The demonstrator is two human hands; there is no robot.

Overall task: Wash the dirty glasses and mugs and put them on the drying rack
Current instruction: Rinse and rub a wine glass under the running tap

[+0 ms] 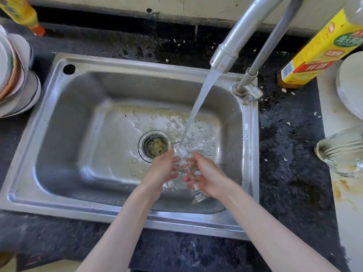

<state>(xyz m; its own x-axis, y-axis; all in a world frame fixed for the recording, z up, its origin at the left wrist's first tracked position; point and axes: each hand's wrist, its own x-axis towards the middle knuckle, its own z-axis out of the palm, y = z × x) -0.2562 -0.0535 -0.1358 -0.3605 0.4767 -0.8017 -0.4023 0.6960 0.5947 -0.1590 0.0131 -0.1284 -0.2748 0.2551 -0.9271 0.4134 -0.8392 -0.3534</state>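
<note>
Two hands hold one clear glass (183,163) between them, above the right part of the sink (64,122). The left hand (163,169) grasps it from the left side and the right hand (206,178) grasps it from the right side, fingers curled around the wall. The water stream (198,107) falls into the glass mouth, just beyond the fingertips. The drain (155,146) lies just beyond the left hand. The tap (233,44) rises far behind the right hand. Another glass (341,152) lies on its side, well apart to the right. Stacked bowls (13,75) stand far left.
</note>
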